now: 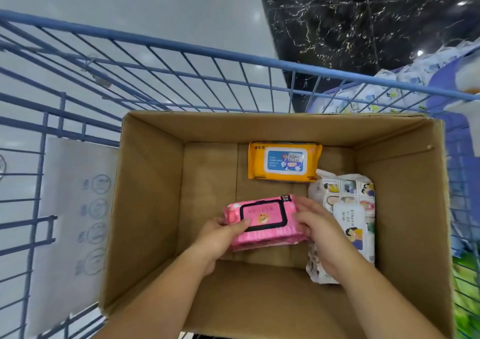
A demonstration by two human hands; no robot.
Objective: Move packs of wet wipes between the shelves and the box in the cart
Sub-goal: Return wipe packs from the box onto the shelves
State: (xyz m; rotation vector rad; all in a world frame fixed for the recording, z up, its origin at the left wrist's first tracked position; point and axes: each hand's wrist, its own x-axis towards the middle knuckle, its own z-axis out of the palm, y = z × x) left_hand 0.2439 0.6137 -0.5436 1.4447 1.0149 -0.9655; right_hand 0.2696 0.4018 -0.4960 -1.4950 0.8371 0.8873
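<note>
An open cardboard box (148, 188) stands in a blue wire cart (161, 45). Both my hands are down inside the box on a pink pack of wet wipes (262, 222) with a black-framed lid. My left hand (220, 237) grips its left end, thumb on top. My right hand (317, 224) holds its right end, fingers curled over the edge. An orange pack of wet wipes (283, 162) lies flat on the box floor at the back. A white pack with cartoon pictures (348, 203) lies along the right side, partly under my right forearm.
A white box flap (72, 222) with printed symbols hangs over the left side against the cart's wire wall. Packaged goods in blue and white (415, 79) lie beyond the cart at the right. The floor is pale grey tile, with black marble at the top right.
</note>
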